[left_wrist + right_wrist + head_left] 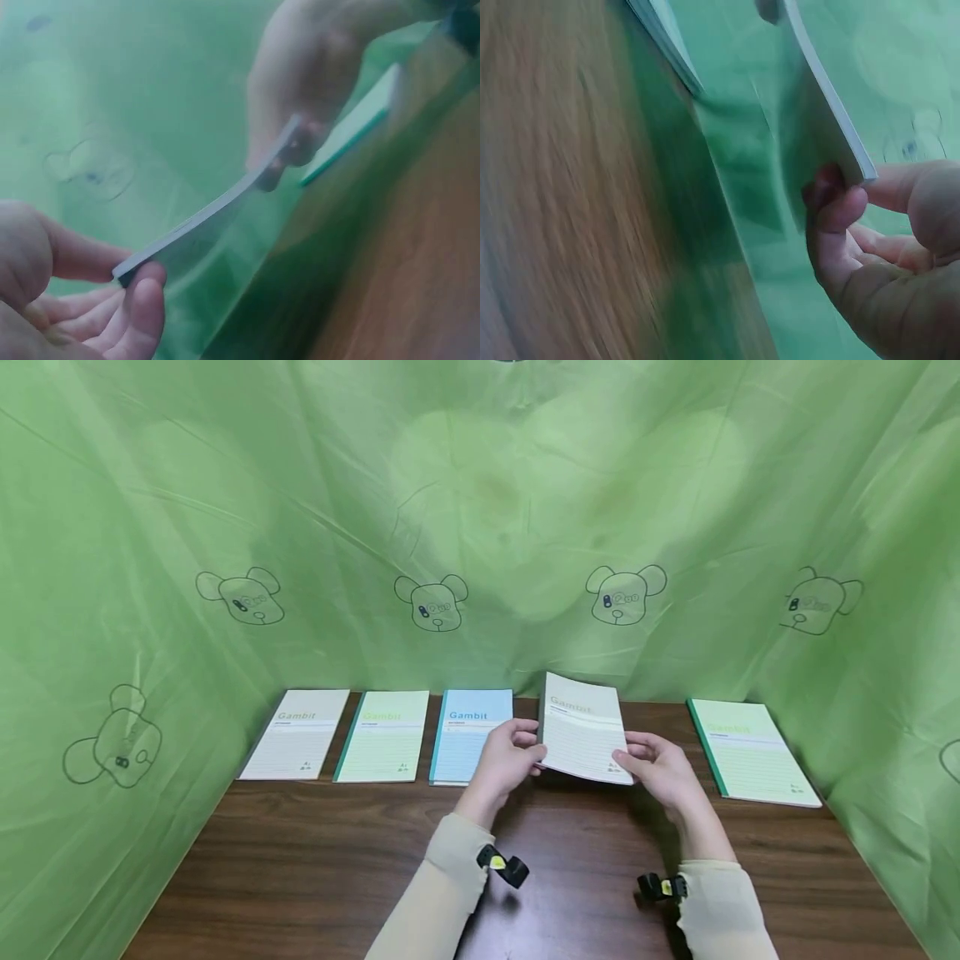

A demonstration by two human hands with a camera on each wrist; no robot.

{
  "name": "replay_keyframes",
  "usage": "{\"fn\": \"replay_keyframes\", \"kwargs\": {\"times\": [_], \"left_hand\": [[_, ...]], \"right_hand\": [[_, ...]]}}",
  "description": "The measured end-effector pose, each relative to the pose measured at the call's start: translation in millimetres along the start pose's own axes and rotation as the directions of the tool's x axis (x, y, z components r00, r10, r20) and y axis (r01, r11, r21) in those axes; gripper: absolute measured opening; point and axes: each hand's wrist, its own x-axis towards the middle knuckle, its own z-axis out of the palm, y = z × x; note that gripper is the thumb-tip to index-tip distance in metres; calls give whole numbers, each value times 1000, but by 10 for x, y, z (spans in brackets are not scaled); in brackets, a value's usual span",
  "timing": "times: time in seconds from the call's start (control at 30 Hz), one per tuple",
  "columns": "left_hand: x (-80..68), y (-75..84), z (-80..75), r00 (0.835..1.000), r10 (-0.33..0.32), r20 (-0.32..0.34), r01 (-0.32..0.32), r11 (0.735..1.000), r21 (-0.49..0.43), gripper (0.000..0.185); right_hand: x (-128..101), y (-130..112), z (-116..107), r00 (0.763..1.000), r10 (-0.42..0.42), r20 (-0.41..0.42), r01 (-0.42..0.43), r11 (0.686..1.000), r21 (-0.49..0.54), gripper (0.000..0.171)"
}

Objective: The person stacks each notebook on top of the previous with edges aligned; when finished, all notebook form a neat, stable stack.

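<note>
A white notebook (583, 731) with a dark grey spine and "Gambit" on its cover is held up above the table, slightly bent. My left hand (504, 762) pinches its lower left edge between thumb and fingers. At the lower right corner my right hand (663, 770) grips it the same way, thumb on the cover. In the left wrist view the notebook (210, 208) appears edge-on, spine between the left thumb and fingers. The right wrist view shows its page edge (832, 101) at the right thumb and fingertips.
Along the back of the brown table (315, 868) lie a white notebook (296, 735), a light green one (382, 737) and a blue one (468, 731) to the left. Another green notebook (752, 752) lies at the right. A green curtain (517, 510) surrounds the table.
</note>
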Motion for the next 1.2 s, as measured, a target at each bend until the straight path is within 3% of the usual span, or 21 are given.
{"fn": "replay_keyframes", "kwargs": {"times": [0.27,0.63,0.87,1.03,1.2], "left_hand": [[64,-59,-423,997,72,31,-73,996,55,46],[107,-79,-925,997,63,43,-65,997,46,49],[102,-101,-1282,999,35,21,-38,989,144,48],[92,-127,-1393,999,12,-36,-4,977,215,46],[90,-132,-1422,1000,4,-28,2,976,217,47]], "right_hand": [[2,-152,345,997,-78,-8,78,994,70,58],[115,-335,723,997,-74,17,69,977,204,66],[214,-359,1070,997,-79,19,73,967,242,63],[288,-299,1245,996,-89,21,82,973,214,62],[319,-230,1333,998,-70,3,68,976,206,63]]}}
